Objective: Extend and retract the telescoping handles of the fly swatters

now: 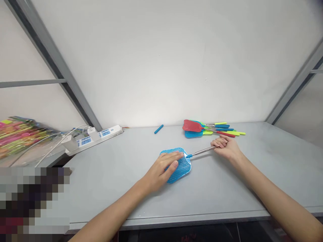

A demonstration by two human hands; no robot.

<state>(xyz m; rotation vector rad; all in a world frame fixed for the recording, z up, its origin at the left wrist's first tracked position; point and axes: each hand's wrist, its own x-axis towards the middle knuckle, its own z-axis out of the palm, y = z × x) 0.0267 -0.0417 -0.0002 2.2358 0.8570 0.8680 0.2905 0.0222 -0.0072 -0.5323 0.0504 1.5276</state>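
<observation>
A blue fly swatter [185, 165] with a meshed head and a thin metal shaft lies across the grey table in front of me. My left hand [163, 168] rests flat on the mesh, fingers stretched out and thumb apart, covering the left part of the head. Around the far end of the shaft my right hand [227, 149] is closed, and its fingers hide the grip end. Just behind that hand sits a pile of fly swatters, with a red fly swatter [192, 125] on top and blue, green and yellow ones under it.
A short blue stick or tube [158, 129] lies near the wall. At the left edge of the table [113, 198] stands a white power strip [111, 132] with plugs and cables. Colourful items in clear plastic bags [22, 134] lie beyond it. Metal frame posts flank the table.
</observation>
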